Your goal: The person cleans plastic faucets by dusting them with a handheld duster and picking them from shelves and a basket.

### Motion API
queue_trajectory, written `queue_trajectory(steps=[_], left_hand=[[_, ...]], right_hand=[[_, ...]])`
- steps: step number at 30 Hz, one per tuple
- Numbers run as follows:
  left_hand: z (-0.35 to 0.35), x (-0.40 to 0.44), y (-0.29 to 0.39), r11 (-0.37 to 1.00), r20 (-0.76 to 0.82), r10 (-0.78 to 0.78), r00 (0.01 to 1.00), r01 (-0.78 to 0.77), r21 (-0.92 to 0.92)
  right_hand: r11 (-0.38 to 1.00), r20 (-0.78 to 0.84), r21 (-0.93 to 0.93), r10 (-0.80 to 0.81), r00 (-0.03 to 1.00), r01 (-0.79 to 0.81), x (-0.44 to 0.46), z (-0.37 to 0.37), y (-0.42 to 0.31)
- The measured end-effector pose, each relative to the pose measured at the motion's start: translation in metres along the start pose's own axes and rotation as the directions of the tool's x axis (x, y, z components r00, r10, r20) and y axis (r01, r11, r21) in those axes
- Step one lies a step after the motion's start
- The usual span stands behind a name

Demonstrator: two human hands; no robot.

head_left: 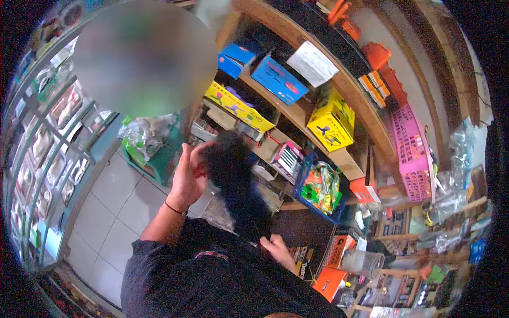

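A black, soft-looking cloth (238, 185) hangs between my hands, smeared by motion. My left hand (189, 177), with a thin dark band on the wrist, is raised at the cloth's upper end, its fingers partly hidden behind the fabric. A small red patch shows by that palm; what it is I cannot make out. Lower down on the other side, my right hand (279, 251) is closed on the cloth's lower edge. A black shirt sleeve covers my upper arm.
Wooden shelves hold blue boxes (280, 79), yellow boxes (331, 119) and a blue basket (323, 211) of packets. A pink basket (411, 153) stands higher. On the tiled floor, a green container (154, 167) holds clear plastic. Metal racks (53, 138) with packaged goods line the left.
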State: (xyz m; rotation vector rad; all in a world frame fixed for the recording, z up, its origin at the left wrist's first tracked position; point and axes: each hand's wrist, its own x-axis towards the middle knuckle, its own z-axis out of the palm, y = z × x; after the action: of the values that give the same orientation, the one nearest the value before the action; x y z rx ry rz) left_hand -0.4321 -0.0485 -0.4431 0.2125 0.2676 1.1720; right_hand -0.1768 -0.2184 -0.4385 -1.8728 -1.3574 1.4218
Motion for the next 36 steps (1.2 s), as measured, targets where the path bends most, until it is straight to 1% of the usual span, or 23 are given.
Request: queue_trajectory(steps=[3,4,5,7,8,9,11,12,16,17,18,19,21,22,23,25,26,27,29,30,32,35,36], left_hand=[[0.004,0.008,-0.014,0.990,0.003,0.015,1.000,-0.015,0.144],[-0.006,0.015,-0.021,0.997,0.154,-0.023,0.988,0.010,0.081],[-0.006,0.020,-0.026,0.999,0.303,-0.050,0.952,0.045,0.021],[0.006,0.023,-0.039,0.987,0.305,-0.133,0.943,0.152,-0.042],[0.018,0.019,-0.047,0.994,0.068,-0.108,0.992,0.109,-0.001],[0.026,0.017,-0.055,0.996,-0.172,-0.064,0.983,0.074,0.054],[0.030,0.022,-0.073,0.992,-0.057,-0.039,0.998,0.045,0.119],[0.032,0.023,-0.082,0.991,-0.026,-0.096,0.995,0.098,0.094],[0.055,0.031,-0.115,0.981,0.084,-0.118,0.990,0.102,0.167],[0.059,0.033,-0.123,0.975,0.116,-0.101,0.988,0.075,0.208],[0.018,0.051,-0.132,0.867,0.657,-0.146,0.740,0.415,-0.276],[0.036,0.047,-0.137,0.870,0.661,-0.160,0.733,0.421,-0.256],[0.082,0.033,-0.147,0.954,0.096,-0.162,0.982,0.130,0.271],[0.087,0.039,-0.148,0.978,0.300,-0.209,0.931,0.199,0.066],[0.094,0.038,-0.154,0.977,0.304,-0.213,0.929,0.197,0.082],[0.120,0.032,-0.164,0.971,0.083,-0.201,0.976,0.187,0.151],[0.103,0.038,-0.171,0.963,0.091,-0.171,0.981,0.146,0.228],[0.105,0.036,-0.176,0.937,0.107,-0.167,0.980,0.123,0.328],[0.115,0.039,-0.199,0.967,0.052,-0.083,0.995,0.068,0.244],[0.115,0.037,-0.206,0.965,0.054,-0.079,0.995,0.063,0.253],[0.127,0.029,-0.211,0.974,0.081,-0.224,0.971,0.219,0.064],[0.105,0.029,-0.239,0.959,-0.004,-0.102,0.995,0.099,0.264],[0.055,0.047,-0.243,0.962,0.522,-0.189,0.832,0.262,-0.070]], right_hand=[[0.984,-0.003,-0.065,-0.167,0.986,0.167,-0.008,-0.002,0.018],[0.997,0.144,-0.079,0.011,0.990,0.000,-0.005,-0.008,0.049],[0.998,0.129,-0.069,0.017,0.991,-0.008,-0.008,-0.012,0.050],[0.962,0.067,-0.269,-0.034,0.997,0.051,-0.015,-0.019,0.052],[0.992,-0.011,0.119,0.047,0.999,-0.046,-0.020,-0.014,0.055],[0.990,-0.022,0.130,0.055,0.998,-0.051,-0.026,-0.017,0.054],[0.967,-0.075,0.241,0.107,0.991,-0.086,-0.038,-0.027,0.029],[0.996,-0.114,-0.082,-0.033,0.993,0.024,-0.038,-0.037,0.068],[0.999,-0.135,-0.041,0.004,0.991,-0.010,-0.050,-0.061,0.090],[0.980,-0.123,0.143,0.155,0.980,-0.137,-0.056,-0.069,0.077],[0.912,-0.080,0.320,0.297,0.952,-0.258,-0.060,-0.075,0.072],[0.910,-0.082,0.336,0.287,0.954,-0.245,-0.061,-0.082,0.079],[0.987,-0.042,0.031,0.159,0.986,-0.158,-0.064,-0.093,0.093],[0.999,-0.106,0.025,-0.029,0.994,0.031,-0.066,-0.095,0.092],[0.998,-0.109,0.036,-0.039,0.993,0.043,-0.064,-0.099,0.103],[0.984,-0.189,0.180,0.037,0.981,-0.002,-0.060,-0.107,0.121],[0.956,-0.122,0.275,0.140,0.983,-0.102,-0.065,-0.116,0.113],[0.955,-0.119,0.281,0.131,0.984,-0.093,-0.065,-0.120,0.119],[0.999,-0.078,-0.040,0.011,0.997,-0.014,-0.064,-0.129,0.135],[0.988,-0.099,0.014,-0.152,0.983,0.154,-0.064,-0.131,0.148],[0.986,-0.130,0.105,-0.119,0.984,0.133,-0.068,-0.144,0.157],[0.968,-0.160,0.227,-0.070,0.985,0.106,-0.071,-0.159,0.183],[0.983,-0.109,0.142,-0.101,0.989,0.116,-0.072,-0.165,0.189]])
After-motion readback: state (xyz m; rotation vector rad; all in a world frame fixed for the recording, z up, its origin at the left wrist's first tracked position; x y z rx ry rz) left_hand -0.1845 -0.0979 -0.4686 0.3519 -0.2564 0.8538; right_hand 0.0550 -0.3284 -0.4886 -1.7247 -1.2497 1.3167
